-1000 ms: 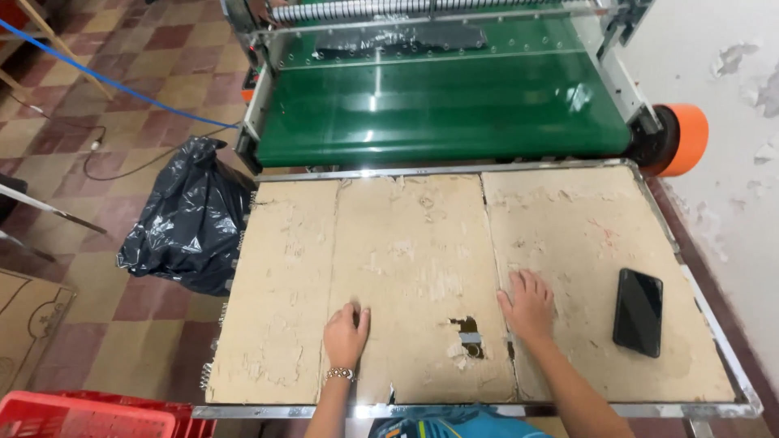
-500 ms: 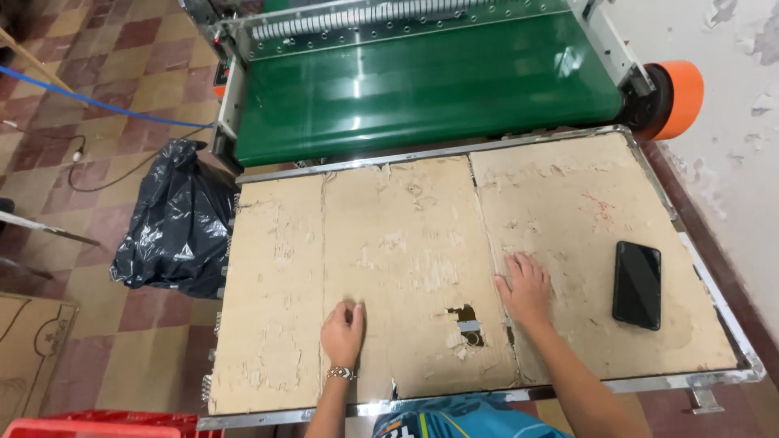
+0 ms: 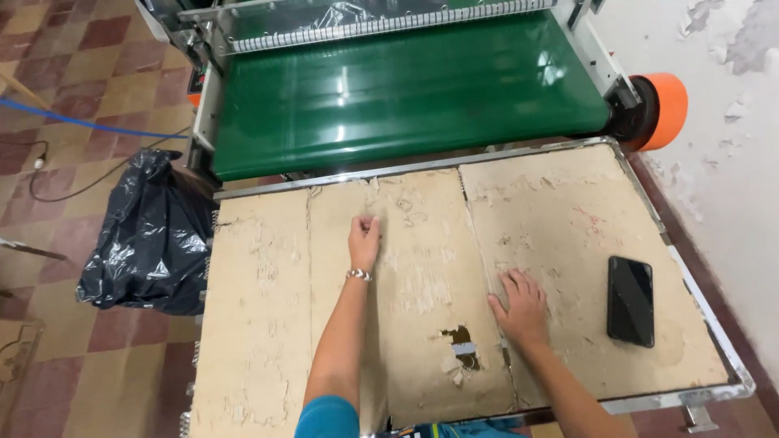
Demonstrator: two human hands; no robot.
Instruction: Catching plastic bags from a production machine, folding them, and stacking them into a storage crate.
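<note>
A worn cardboard-covered table [image 3: 268,308] with a metal rim lies in front of me. My left hand [image 3: 363,237] is stretched forward with fingers curled, resting on the middle cardboard panel near its far edge; whether it pinches anything is unclear. My right hand [image 3: 521,304] lies flat with fingers spread on the cardboard beside the seam between the middle and right panels. It holds nothing. A torn hole [image 3: 461,345] in the cardboard sits just left of my right wrist.
A black phone [image 3: 630,300] lies on the right panel. Beyond the table runs a green conveyor belt [image 3: 406,89] with an orange roller end [image 3: 664,109]. A black plastic bag [image 3: 150,235] sits on the tiled floor at left. A peeling white wall stands at right.
My left hand has reached forward from the near edge toward the table's far side and curled its fingers. The right hand has stayed flat in about the same place. The view has shifted.
</note>
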